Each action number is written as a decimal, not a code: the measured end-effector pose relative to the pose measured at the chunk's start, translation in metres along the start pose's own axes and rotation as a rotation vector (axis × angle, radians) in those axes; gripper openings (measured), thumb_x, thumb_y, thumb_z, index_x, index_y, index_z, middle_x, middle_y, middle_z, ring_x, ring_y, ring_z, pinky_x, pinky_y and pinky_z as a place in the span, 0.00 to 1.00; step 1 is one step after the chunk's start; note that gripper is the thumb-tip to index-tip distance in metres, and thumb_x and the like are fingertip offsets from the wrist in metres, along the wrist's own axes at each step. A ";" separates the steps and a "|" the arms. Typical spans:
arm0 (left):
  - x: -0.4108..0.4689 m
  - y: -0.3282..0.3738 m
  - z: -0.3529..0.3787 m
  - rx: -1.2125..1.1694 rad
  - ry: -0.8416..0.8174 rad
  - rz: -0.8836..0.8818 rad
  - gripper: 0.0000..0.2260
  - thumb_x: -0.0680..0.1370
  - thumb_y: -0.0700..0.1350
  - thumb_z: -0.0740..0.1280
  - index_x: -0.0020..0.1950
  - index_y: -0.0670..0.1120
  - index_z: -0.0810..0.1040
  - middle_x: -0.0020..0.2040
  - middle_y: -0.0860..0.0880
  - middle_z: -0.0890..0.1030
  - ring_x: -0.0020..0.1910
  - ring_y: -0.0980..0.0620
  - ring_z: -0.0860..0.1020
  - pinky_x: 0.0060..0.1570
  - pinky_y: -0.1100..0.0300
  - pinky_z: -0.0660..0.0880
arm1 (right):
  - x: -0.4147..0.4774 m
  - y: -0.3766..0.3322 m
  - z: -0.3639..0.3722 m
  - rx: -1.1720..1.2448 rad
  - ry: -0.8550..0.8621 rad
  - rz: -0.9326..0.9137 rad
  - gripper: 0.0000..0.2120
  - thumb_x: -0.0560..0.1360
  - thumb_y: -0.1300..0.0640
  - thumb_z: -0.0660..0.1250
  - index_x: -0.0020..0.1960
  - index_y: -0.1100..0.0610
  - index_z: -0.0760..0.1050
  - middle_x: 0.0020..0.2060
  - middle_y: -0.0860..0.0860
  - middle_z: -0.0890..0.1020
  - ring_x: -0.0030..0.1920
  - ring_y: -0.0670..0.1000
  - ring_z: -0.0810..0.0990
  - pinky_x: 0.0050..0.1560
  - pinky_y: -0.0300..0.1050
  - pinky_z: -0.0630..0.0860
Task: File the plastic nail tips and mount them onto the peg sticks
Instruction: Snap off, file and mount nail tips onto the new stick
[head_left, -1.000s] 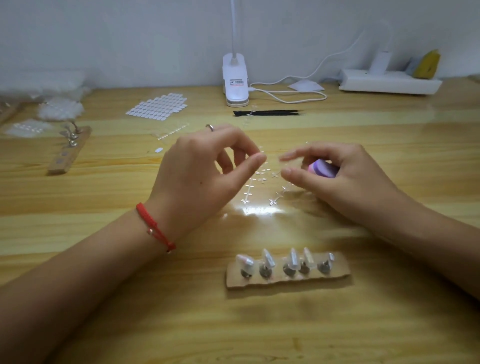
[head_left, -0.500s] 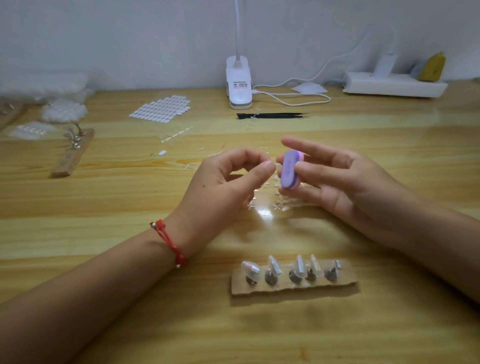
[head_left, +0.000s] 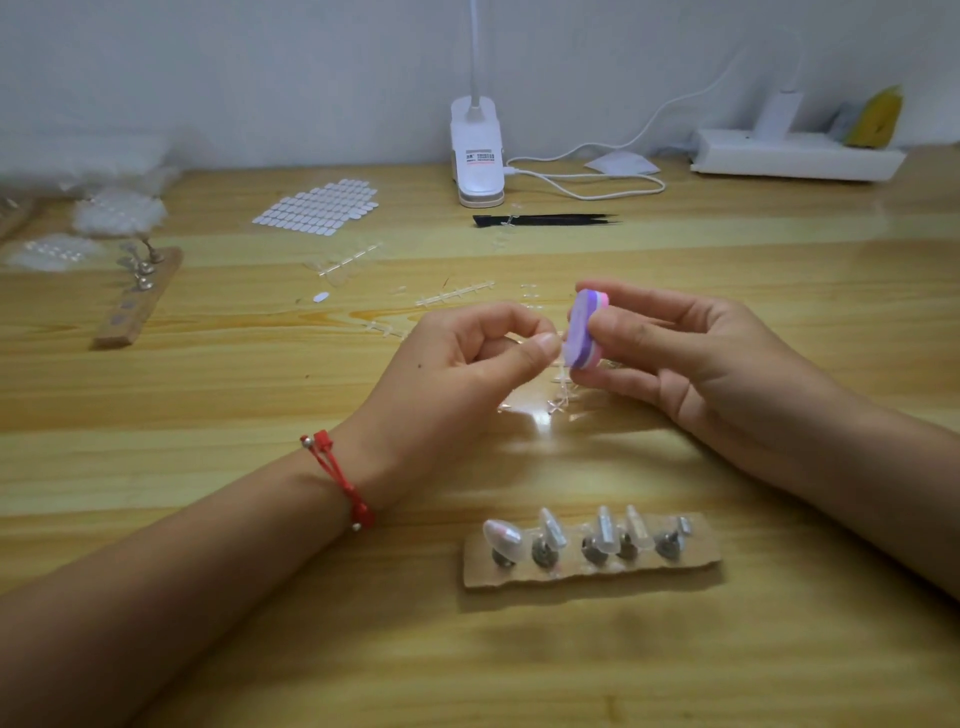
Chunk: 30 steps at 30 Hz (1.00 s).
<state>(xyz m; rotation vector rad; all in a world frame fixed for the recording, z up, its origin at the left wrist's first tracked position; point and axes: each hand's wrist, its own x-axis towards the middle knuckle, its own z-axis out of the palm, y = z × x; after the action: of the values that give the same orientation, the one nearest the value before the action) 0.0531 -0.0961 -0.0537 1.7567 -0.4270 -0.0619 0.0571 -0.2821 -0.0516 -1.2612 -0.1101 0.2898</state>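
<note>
Table (head_left: 519, 654) open below, left hand (head_left: 467, 364) pinching nail tip (head_left: 559, 351), right hand (head_left: 691, 358) gripping file block (head_left: 584, 332) edge-on beside it

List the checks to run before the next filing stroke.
1. Left hand pinches the nail tip: ok, a faint clear sliver shows at the thumb.
2. Right hand grips the purple file block: ok.
3. File block against the nail tip: cannot tell, they are close but contact is unclear.
4. Free peg on the cardboard strip: not ok, all five pegs look occupied.
</note>
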 end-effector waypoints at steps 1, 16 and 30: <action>0.000 0.000 -0.001 -0.011 0.021 -0.007 0.05 0.78 0.40 0.65 0.42 0.43 0.78 0.24 0.55 0.63 0.24 0.58 0.58 0.24 0.69 0.57 | -0.001 0.000 0.000 -0.017 -0.028 0.015 0.15 0.64 0.62 0.72 0.50 0.59 0.84 0.44 0.56 0.86 0.41 0.50 0.85 0.40 0.40 0.81; 0.000 0.001 -0.001 -0.008 -0.020 -0.041 0.06 0.77 0.41 0.67 0.40 0.45 0.79 0.24 0.53 0.63 0.24 0.58 0.58 0.24 0.70 0.57 | 0.001 -0.003 -0.002 -0.011 -0.055 0.056 0.15 0.65 0.62 0.71 0.52 0.60 0.84 0.44 0.56 0.86 0.42 0.49 0.85 0.41 0.40 0.81; 0.000 0.002 -0.002 -0.031 -0.024 -0.054 0.07 0.76 0.41 0.68 0.38 0.47 0.80 0.24 0.52 0.61 0.25 0.57 0.56 0.23 0.68 0.56 | 0.001 -0.003 -0.005 -0.064 -0.116 0.059 0.15 0.65 0.60 0.72 0.52 0.58 0.84 0.43 0.55 0.86 0.43 0.49 0.85 0.42 0.40 0.81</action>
<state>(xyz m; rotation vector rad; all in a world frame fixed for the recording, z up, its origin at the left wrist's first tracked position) 0.0532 -0.0948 -0.0514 1.7390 -0.3941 -0.1276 0.0600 -0.2869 -0.0499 -1.3123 -0.1824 0.4130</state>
